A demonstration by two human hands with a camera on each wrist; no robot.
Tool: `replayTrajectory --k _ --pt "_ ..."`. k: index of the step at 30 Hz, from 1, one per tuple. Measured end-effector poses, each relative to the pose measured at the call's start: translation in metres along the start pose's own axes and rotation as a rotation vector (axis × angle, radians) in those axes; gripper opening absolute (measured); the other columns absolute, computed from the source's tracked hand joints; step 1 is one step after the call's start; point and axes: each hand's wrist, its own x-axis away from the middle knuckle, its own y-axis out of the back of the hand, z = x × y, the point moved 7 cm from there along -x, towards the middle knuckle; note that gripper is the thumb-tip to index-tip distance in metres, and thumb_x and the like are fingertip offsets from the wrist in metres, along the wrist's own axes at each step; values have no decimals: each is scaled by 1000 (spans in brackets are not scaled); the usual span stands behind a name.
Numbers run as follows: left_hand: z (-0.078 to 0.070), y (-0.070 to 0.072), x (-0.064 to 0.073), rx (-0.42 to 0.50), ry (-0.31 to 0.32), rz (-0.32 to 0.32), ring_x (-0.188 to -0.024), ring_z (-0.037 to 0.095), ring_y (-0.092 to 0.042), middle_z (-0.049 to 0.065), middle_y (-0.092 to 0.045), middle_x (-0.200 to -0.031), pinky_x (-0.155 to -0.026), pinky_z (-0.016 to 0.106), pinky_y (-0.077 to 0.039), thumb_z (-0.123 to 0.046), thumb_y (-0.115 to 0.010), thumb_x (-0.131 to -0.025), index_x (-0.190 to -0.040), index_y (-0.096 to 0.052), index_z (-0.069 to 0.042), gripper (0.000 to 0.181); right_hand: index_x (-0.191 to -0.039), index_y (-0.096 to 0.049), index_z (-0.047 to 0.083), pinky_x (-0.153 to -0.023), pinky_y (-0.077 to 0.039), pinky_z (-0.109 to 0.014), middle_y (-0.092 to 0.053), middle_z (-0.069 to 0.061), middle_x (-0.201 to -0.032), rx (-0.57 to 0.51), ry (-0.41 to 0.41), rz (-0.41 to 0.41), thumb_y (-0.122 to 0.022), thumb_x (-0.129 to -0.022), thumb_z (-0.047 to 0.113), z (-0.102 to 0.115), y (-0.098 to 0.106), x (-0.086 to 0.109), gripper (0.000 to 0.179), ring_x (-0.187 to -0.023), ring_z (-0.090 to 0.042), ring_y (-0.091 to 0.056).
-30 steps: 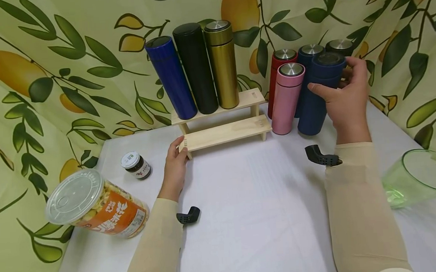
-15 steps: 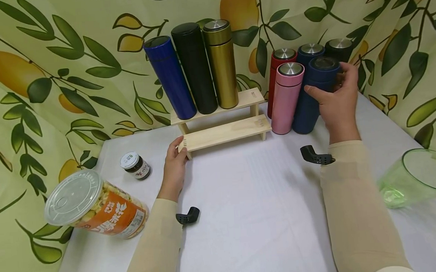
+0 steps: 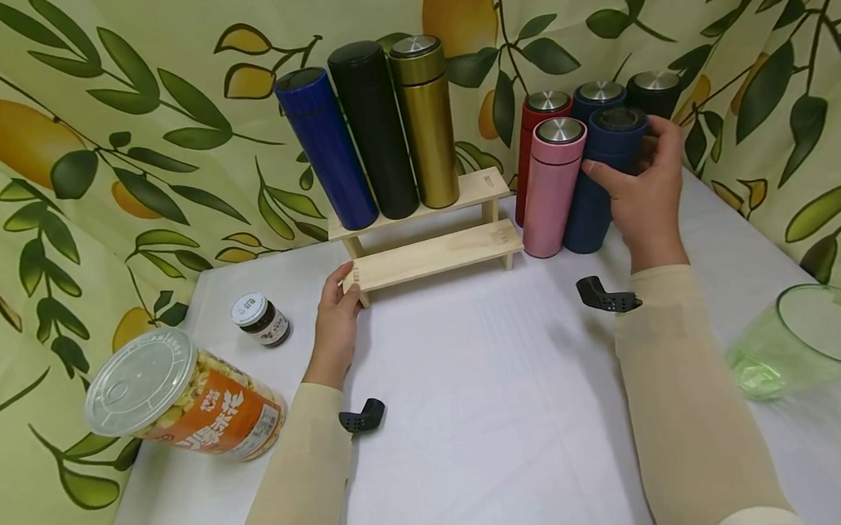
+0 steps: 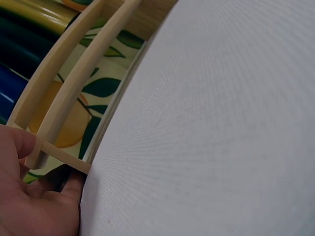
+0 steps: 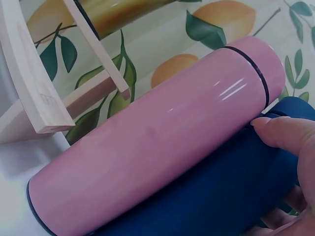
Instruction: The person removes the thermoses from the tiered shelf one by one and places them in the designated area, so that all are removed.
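Observation:
My right hand [image 3: 647, 191] grips a navy blue thermos bottle [image 3: 596, 206] near its top, thumb on the near left side and fingers around the far right. It stands upright beside a pink thermos bottle [image 3: 555, 192], which lies along it in the right wrist view. Over on the left, my left hand [image 3: 336, 330] holds the end of the lower step of a two-step wooden stand [image 3: 434, 258], its thumb on the near edge. On the upper step stand a blue bottle [image 3: 329, 152], a black bottle [image 3: 376, 134] and a gold bottle [image 3: 425, 127].
Behind the pink and navy bottles stand a red bottle [image 3: 528, 146], another blue bottle [image 3: 592, 95] and a black bottle [image 3: 657, 95]. A small jar [image 3: 270, 326] and a popcorn tub [image 3: 214, 408] are at left. A green clear container [image 3: 768, 355] stands at right.
My right hand has moved the navy bottle to the left and slightly back, up beside the pink one. The left hand stays on the wooden stand.

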Motion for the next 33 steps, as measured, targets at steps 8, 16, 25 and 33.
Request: replayTrajectory --k 8,16,25,33 --pt "1 -1 -2 -7 2 11 -154 24 -39 18 -32 -172 -124 36 -35 -13 -44 -118 -167 -39 -14 49 -161 -39 33 -118 -38 -34 -48 0 -154 1 -10 30 -82 -99 16 2 0 -3 77 -140 -18 -49" --pt "2 0 -3 3 7 -2 -153 24 -40 17 -32 -172 -124 36 -35 -12 -44 -118 -167 -41 -14 49 -163 -38 34 -111 -42 -33 -46 3 -147 -2 -50 33 -82 -100 26 6 7 -2 77 -130 -13 -49" --pt "0 0 -2 28 3 1 -152 23 -42 17 -34 -171 -123 35 -36 -11 -44 -118 -166 -41 -14 48 -162 -41 30 -113 -43 -29 -46 2 -147 -58 -21 -16 -79 -103 26 21 18 0 70 -133 -15 -50" --pt "1 0 -2 30 1 -4 -152 23 -42 18 -33 -171 -123 35 -37 -10 -43 -118 -166 -41 -13 48 -156 -48 27 -112 -40 -30 -50 -1 -141 -228 43 -33 -79 -103 21 36 24 7 62 -127 -17 -50"
